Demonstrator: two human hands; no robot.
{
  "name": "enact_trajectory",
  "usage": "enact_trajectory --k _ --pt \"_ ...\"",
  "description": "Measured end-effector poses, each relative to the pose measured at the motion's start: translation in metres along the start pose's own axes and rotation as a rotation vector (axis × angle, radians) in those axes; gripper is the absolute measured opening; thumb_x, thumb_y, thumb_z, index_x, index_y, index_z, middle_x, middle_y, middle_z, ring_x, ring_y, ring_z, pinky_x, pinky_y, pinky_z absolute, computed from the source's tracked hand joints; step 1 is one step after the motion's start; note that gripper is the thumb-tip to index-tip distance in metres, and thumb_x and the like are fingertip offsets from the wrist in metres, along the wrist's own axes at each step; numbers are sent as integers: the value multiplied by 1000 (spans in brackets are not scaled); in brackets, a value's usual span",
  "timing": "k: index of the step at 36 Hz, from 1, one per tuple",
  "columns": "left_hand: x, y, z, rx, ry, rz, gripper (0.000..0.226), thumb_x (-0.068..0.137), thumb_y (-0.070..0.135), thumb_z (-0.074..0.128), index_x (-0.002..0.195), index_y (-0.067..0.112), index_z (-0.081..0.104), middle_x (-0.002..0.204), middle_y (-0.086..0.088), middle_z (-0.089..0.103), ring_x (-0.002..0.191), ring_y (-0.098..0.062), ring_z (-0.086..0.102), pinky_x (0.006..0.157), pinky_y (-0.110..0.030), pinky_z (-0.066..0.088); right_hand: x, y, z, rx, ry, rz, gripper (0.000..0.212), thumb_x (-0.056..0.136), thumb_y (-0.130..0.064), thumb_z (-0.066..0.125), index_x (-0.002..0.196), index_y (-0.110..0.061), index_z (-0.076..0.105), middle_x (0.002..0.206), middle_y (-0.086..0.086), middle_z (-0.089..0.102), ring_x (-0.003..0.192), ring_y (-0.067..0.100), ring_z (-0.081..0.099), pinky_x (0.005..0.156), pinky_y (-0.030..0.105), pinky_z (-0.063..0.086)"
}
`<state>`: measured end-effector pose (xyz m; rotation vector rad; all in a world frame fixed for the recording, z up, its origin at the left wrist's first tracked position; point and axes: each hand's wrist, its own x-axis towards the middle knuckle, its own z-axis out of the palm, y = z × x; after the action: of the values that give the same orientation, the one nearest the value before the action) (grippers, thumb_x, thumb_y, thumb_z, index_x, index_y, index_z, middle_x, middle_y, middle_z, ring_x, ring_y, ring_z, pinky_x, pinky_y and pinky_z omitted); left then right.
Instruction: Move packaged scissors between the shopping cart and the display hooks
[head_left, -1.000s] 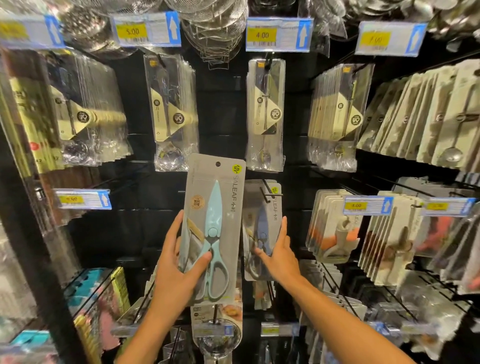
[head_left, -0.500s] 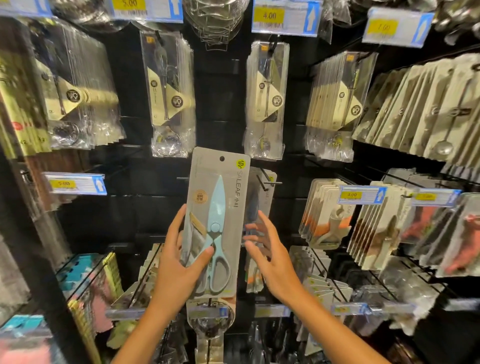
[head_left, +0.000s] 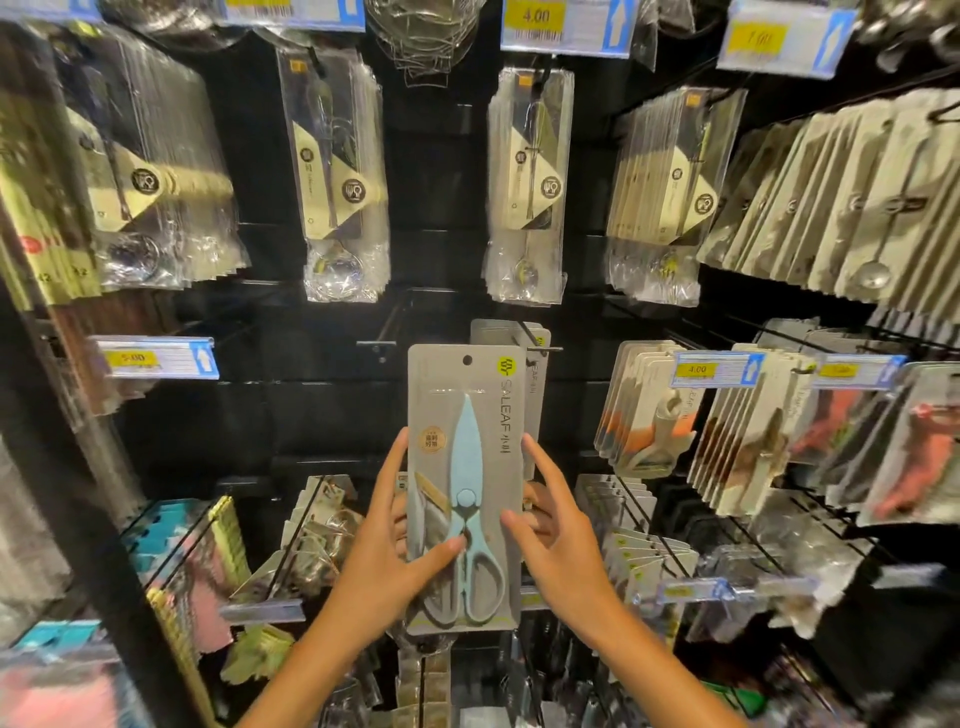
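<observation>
A grey card pack of light-blue scissors (head_left: 465, 467) stands upright in front of the display. My left hand (head_left: 384, 551) holds its left edge, thumb across the scissor handles and fingers behind the card. My right hand (head_left: 558, 540) holds the right edge with its fingers spread along the card. Just behind and above it, another scissors pack (head_left: 535, 364) hangs on a black display hook (head_left: 540, 340). A bare hook (head_left: 387, 332) sticks out to the left of that one. No shopping cart is in view.
Clear bags of metal utensils (head_left: 527, 187) hang in the row above under blue price tags (head_left: 566, 23). Carded kitchen tools (head_left: 649, 410) crowd the hooks at right. More packs sit on lower hooks below my hands, and a dark shelf post (head_left: 78, 467) runs down the left.
My right hand left the hanging pack and came to the right edge of the held pack. The held pack shifted right, now in front of the hanging one.
</observation>
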<state>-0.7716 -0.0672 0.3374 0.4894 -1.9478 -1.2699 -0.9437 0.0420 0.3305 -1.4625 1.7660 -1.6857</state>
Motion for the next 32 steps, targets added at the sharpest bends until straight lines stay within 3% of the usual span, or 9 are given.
enact_trajectory --k 3,5,8,11,13,23,28,30,32 --pt "3 0 8 42 -58 -18 118 79 24 85 152 59 -1 131 43 52 121 6 59 95 -22 54 -7 4 -5 -13 41 33 76 101 -17 59 148 -63 22 137 -6 63 120 24 66 98 52 55" --pt "6 0 14 45 -93 -31 117 79 26 85 151 61 -1 139 38 48 122 8 57 98 -23 54 -11 7 -11 -7 59 51 76 101 -15 59 149 -61 22 137 -5 64 116 18 68 96 48 57" --pt "13 2 24 47 -135 -37 117 80 24 84 152 59 -1 146 25 46 124 5 57 101 -28 53 -15 10 -21 -2 66 74 75 101 -13 58 152 -55 22 128 -14 68 107 14 72 91 44 59" --pt "21 4 33 52 -167 -47 117 82 20 83 153 55 -4 142 24 49 119 11 58 89 -12 52 -14 9 -31 -15 66 79 74 102 -12 57 154 -48 20 123 -27 66 107 11 71 91 42 60" --pt "25 6 37 43 -175 -54 118 81 20 83 153 54 -4 141 23 51 117 12 58 84 -8 51 -12 9 -37 -30 69 90 74 101 -11 57 154 -48 20 121 -30 65 107 11 71 91 43 60" --pt "42 4 47 44 -156 -45 119 79 22 85 155 50 -1 128 18 63 111 4 65 84 -13 53 5 16 -56 -20 62 91 71 101 -6 55 156 -38 24 116 -20 70 103 15 73 88 40 61" --pt "49 -8 49 58 -161 -58 119 79 29 85 153 55 -5 134 15 62 114 0 65 94 -22 55 11 21 -59 -41 4 87 71 103 -9 54 155 -43 20 124 -15 66 103 8 72 83 27 60" --pt "53 -14 49 66 -157 -66 119 79 28 85 152 57 -5 137 13 61 116 -2 65 97 -30 56 16 28 -58 -66 -10 75 73 103 -11 54 155 -47 17 123 -16 67 100 11 73 85 36 61" --pt "58 -18 49 71 -149 -69 116 81 24 83 153 57 -3 139 15 58 118 0 63 95 -31 57 22 35 -58 -89 -37 76 78 102 -15 56 153 -55 11 121 -3 69 97 25 72 88 52 57"
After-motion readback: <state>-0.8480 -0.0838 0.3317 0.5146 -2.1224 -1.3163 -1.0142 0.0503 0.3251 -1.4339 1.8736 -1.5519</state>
